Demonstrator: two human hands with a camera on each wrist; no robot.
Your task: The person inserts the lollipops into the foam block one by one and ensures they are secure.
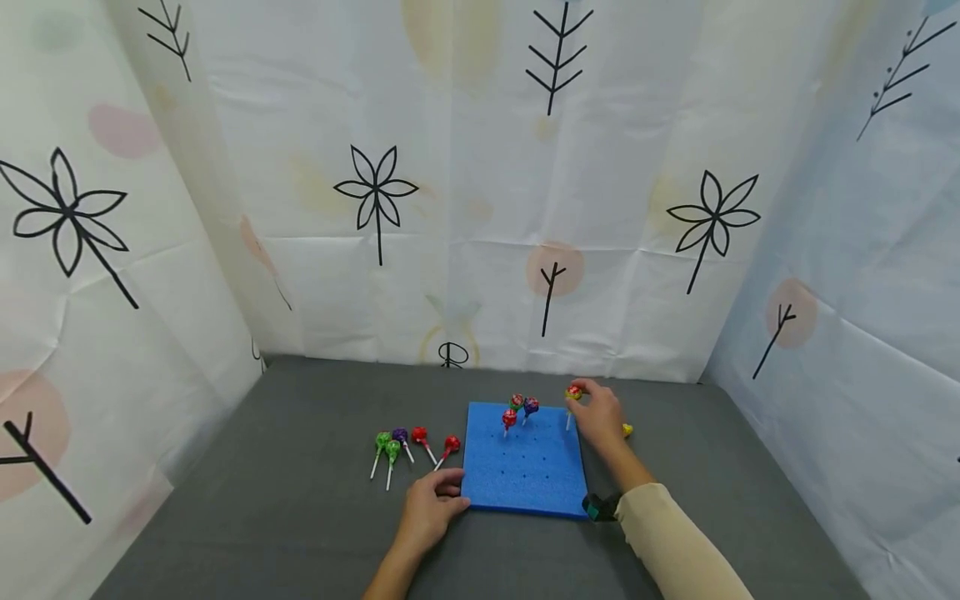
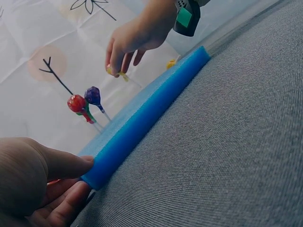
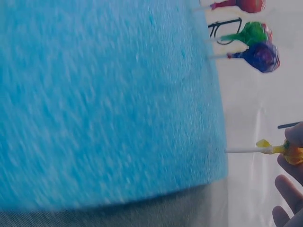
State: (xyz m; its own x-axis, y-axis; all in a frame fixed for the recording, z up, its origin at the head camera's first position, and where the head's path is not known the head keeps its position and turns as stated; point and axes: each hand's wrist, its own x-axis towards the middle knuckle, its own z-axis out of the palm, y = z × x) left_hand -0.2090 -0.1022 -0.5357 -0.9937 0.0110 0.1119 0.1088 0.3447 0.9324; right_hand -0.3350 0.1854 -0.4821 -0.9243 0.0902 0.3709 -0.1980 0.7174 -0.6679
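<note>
My right hand pinches a yellow lollipop by its wrapped head, above the far right corner of a blue foam board. In the right wrist view the white stick points at the board, its tip right at the surface. My left hand grips the board's near left corner, thumb along the upper edge and fingers lower down. Standing upright near the board's far edge are a red lollipop, a green lollipop and a purple lollipop. Small holes dot the board.
Left of the board lie two green lollipops, a purple lollipop and two red lollipops. Another yellow lollipop lies to the right, partly behind my right wrist. Patterned cloth hangs around the grey table.
</note>
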